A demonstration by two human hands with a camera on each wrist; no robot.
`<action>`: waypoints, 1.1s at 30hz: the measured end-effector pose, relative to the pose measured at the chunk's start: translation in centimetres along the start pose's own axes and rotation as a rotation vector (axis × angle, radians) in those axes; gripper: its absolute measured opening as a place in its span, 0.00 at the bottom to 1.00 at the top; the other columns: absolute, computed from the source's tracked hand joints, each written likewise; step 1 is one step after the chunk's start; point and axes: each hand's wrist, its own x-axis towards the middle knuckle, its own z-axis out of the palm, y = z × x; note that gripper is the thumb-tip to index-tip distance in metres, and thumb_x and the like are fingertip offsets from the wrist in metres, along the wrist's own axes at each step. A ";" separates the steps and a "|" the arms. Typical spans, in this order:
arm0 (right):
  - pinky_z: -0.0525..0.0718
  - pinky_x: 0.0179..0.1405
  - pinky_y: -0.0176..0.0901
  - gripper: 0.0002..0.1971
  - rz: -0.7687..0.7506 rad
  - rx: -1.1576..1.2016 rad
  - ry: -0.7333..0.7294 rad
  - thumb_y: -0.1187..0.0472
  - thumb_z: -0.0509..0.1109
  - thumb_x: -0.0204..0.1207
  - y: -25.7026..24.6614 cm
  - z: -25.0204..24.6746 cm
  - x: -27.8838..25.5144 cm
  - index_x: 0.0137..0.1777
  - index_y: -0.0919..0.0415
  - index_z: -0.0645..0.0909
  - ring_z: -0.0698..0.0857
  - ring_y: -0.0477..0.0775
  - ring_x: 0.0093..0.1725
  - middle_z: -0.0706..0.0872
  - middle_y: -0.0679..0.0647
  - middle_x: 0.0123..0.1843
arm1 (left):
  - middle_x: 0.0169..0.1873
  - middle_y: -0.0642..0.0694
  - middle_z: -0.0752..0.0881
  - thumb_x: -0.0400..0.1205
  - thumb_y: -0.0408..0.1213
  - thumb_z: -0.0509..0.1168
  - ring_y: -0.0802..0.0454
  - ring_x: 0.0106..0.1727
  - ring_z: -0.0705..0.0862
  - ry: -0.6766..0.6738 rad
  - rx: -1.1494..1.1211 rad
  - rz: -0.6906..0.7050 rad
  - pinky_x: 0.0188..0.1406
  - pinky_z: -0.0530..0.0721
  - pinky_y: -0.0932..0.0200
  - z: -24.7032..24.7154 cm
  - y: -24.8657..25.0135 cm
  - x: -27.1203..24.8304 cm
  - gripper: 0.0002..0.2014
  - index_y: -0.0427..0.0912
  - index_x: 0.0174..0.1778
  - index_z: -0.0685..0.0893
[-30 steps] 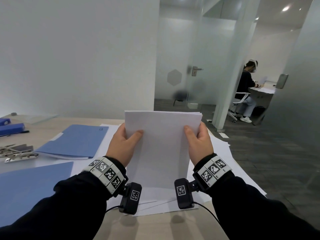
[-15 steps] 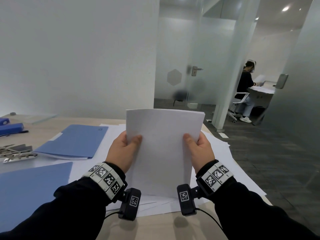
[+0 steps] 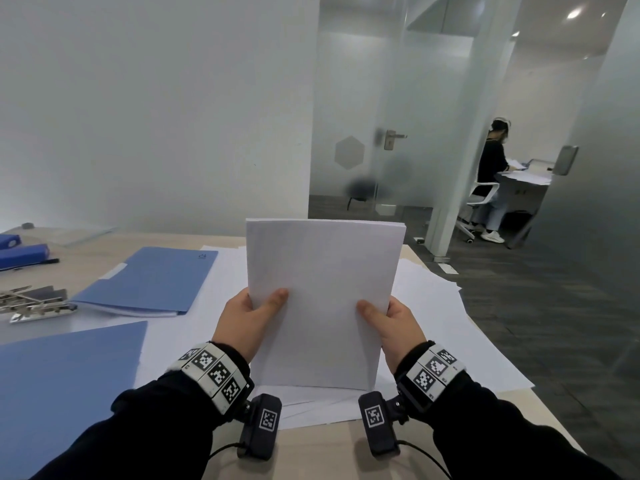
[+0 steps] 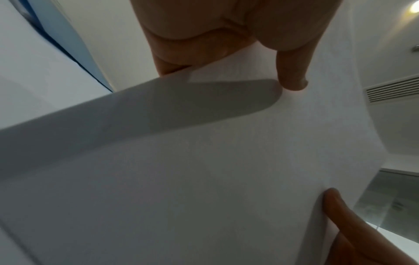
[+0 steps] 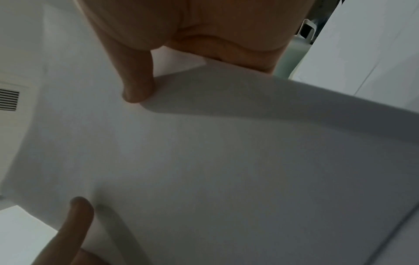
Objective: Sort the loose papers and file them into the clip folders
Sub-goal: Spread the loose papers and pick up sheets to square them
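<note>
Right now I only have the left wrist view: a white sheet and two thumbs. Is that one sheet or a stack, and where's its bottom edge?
Observer: A stack of paper, held upright; its bottom edge stands on loose sheets spread on the desk.
Operator: Who's holding it?
Observer: Both: the left hand grips the left edge, the right hand the right edge, thumbs on the near face.
Operator: Where's a folder?
Observer: A closed blue folder lies to the left of the stack, and another blue folder nearer, by the left arm.
Operator: Any clips?
Observer: Metal clips lie at the desk's left edge.
</note>
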 end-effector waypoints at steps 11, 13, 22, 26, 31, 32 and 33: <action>0.86 0.59 0.61 0.21 0.060 -0.091 -0.064 0.55 0.77 0.65 2.1 -0.4 -0.9 0.58 0.60 0.85 0.91 0.62 0.54 0.92 0.58 0.53 | 0.42 0.56 0.93 0.80 0.40 0.73 0.59 0.43 0.91 -0.030 0.155 -0.042 0.48 0.87 0.55 -0.8 -1.7 -0.8 0.03 0.49 0.49 0.89; 0.88 0.51 0.54 0.20 0.058 -0.093 -0.087 0.54 0.75 0.66 1.6 -0.2 -0.8 0.58 0.59 0.85 0.91 0.59 0.51 0.92 0.58 0.53 | 0.42 0.55 0.93 0.81 0.40 0.72 0.58 0.44 0.91 0.002 0.157 -0.028 0.47 0.87 0.56 -1.1 -1.2 -0.8 0.03 0.49 0.49 0.89; 0.88 0.46 0.51 0.15 0.041 -0.217 -0.241 0.55 0.70 0.75 1.1 3.9 -0.9 0.61 0.52 0.82 0.91 0.55 0.51 0.92 0.53 0.54 | 0.42 0.50 0.93 0.80 0.39 0.73 0.55 0.38 0.91 0.153 0.097 -0.082 0.32 0.84 0.66 -5.6 0.6 -0.8 0.07 0.43 0.51 0.88; 0.85 0.61 0.63 0.09 0.043 -0.310 -0.240 0.58 0.66 0.82 2.2 7.7 -1.0 0.59 0.49 0.84 0.91 0.57 0.54 0.92 0.51 0.54 | 0.41 0.52 0.91 0.79 0.38 0.74 0.59 0.37 0.90 0.237 0.129 -0.088 0.32 0.83 0.67 -8.8 0.6 -1.4 0.07 0.46 0.51 0.86; 0.89 0.47 0.49 0.09 0.089 -0.285 -0.246 0.64 0.64 0.84 3.2 13.0 -1.5 0.57 0.55 0.85 0.92 0.55 0.47 0.93 0.53 0.48 | 0.51 0.54 0.89 0.75 0.51 0.75 0.51 0.52 0.88 0.253 0.224 -0.181 0.53 0.85 0.53 -14.2 0.5 -2.3 0.19 0.50 0.58 0.83; 0.89 0.48 0.51 0.09 0.093 -0.293 -0.254 0.64 0.64 0.84 3.6 14.1 -1.5 0.56 0.55 0.85 0.92 0.56 0.47 0.93 0.53 0.48 | 0.53 0.53 0.89 0.70 0.56 0.75 0.49 0.54 0.88 0.250 0.238 -0.200 0.59 0.85 0.47 -15.5 0.5 -2.6 0.24 0.50 0.60 0.83; 0.88 0.51 0.54 0.08 0.101 -0.312 -0.271 0.63 0.65 0.83 4.0 15.3 -1.5 0.55 0.55 0.86 0.92 0.57 0.47 0.93 0.53 0.47 | 0.56 0.52 0.89 0.67 0.58 0.75 0.47 0.56 0.88 0.263 0.232 -0.227 0.63 0.84 0.43 -16.9 0.6 -3.0 0.28 0.51 0.61 0.81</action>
